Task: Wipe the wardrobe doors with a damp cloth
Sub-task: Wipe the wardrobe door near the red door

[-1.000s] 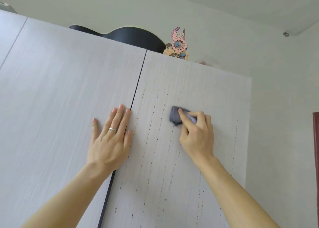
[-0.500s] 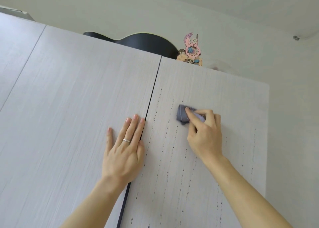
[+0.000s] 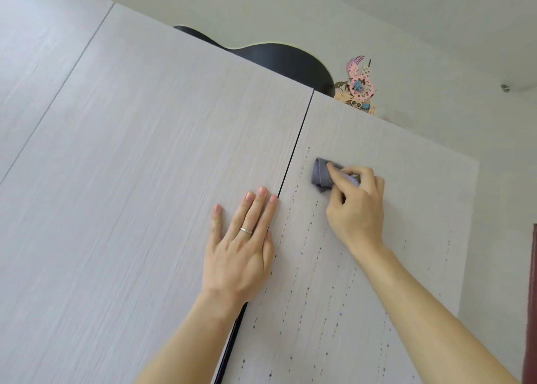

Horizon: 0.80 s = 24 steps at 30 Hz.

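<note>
My right hand (image 3: 356, 209) pinches the cloth (image 3: 319, 176) against the right door (image 3: 406, 157) near its top; my left hand (image 3: 241, 247) lies flat on the middle door (image 3: 145, 180). Dark specks (image 3: 319, 248), perhaps drips, dot the right door.

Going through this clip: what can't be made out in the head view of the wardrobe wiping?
- Cloth: mostly bunched inside the right hand, head view; dampness cannot be told.
- Black object on top: lower part hidden behind the middle door; unidentifiable.
- Ornament: base hidden behind the top edge of the right door.
- Dark red strip: cut off by the frame's right edge.
- Both doors' lower parts: cut off by the lower edge.
</note>
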Each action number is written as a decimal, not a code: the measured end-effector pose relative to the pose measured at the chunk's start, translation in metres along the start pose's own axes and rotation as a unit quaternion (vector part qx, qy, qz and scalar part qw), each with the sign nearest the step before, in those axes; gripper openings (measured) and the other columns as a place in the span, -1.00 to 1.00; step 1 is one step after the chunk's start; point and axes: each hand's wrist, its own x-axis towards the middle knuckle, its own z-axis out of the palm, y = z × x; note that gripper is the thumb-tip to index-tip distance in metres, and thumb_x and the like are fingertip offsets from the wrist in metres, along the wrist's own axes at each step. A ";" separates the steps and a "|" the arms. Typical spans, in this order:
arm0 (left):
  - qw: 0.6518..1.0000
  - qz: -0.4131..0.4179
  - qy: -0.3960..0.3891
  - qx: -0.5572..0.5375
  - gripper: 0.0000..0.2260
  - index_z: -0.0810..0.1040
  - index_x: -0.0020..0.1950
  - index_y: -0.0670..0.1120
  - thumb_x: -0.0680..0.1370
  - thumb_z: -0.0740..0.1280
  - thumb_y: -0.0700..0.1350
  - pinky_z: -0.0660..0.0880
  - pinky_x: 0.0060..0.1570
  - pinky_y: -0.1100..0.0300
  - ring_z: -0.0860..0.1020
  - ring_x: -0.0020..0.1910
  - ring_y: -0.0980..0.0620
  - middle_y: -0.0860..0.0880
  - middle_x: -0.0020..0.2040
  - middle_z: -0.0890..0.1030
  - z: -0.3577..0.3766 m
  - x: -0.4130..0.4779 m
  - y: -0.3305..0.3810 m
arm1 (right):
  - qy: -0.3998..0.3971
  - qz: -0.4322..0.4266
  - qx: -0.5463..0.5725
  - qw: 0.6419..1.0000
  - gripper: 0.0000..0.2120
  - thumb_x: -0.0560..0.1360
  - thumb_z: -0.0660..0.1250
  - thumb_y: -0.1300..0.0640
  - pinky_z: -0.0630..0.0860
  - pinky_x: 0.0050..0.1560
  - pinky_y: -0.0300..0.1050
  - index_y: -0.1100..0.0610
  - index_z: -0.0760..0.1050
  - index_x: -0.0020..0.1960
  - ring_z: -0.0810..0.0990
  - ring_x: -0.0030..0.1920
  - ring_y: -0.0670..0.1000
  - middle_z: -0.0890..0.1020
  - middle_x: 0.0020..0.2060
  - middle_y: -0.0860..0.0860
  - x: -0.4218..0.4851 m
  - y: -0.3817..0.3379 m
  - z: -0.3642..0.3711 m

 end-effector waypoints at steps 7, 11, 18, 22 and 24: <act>0.999 0.004 0.029 -0.016 -0.49 0.23 0.62 0.00 0.64 0.08 -0.06 0.04 0.56 -0.20 0.17 0.59 0.07 0.06 0.62 0.20 0.002 -0.005 -0.002 | -0.052 -0.117 -0.068 0.989 -0.61 0.54 0.17 0.24 0.45 -0.15 -0.09 0.02 0.64 0.25 0.41 0.00 0.16 0.56 0.06 0.04 -0.005 -0.001 -0.011; 1.000 0.003 0.024 -0.016 -0.48 0.18 0.64 0.01 0.65 0.07 -0.05 -0.03 0.57 -0.18 0.11 0.61 0.09 0.08 0.63 0.16 0.002 -0.006 -0.001 | -0.023 0.040 -0.035 0.998 -0.61 0.60 0.20 0.28 0.30 0.03 -0.24 0.02 0.57 0.34 0.40 0.15 0.19 0.50 0.12 0.06 0.058 0.000 -0.003; 0.998 0.005 0.052 -0.023 -0.49 0.23 0.62 0.00 0.65 0.08 -0.05 0.02 0.56 -0.19 0.15 0.60 0.09 0.07 0.63 0.19 0.004 -0.005 -0.001 | 0.047 -0.013 0.011 0.999 -0.59 0.53 0.23 0.29 0.38 0.05 -0.16 0.01 0.62 0.28 0.43 0.06 0.16 0.53 0.07 0.07 0.018 -0.026 0.023; 0.999 0.003 0.050 -0.021 -0.49 0.23 0.62 0.00 0.64 0.09 -0.05 0.04 0.56 -0.19 0.16 0.60 0.08 0.06 0.62 0.20 0.003 -0.006 -0.001 | 0.002 -0.078 0.019 0.997 -0.61 0.50 0.25 0.29 0.40 0.07 -0.23 0.02 0.66 0.21 0.44 0.05 0.09 0.56 0.05 0.03 -0.031 -0.028 0.013; 0.999 -0.002 0.049 -0.023 -0.49 0.23 0.62 0.00 0.64 0.09 -0.06 0.06 0.56 -0.20 0.17 0.60 0.08 0.06 0.62 0.20 0.002 -0.007 -0.001 | -0.033 -0.121 0.011 0.992 -0.59 0.47 0.26 0.30 0.46 -0.02 -0.17 -0.01 0.67 0.20 0.46 0.03 0.10 0.57 0.05 0.00 -0.027 -0.023 0.004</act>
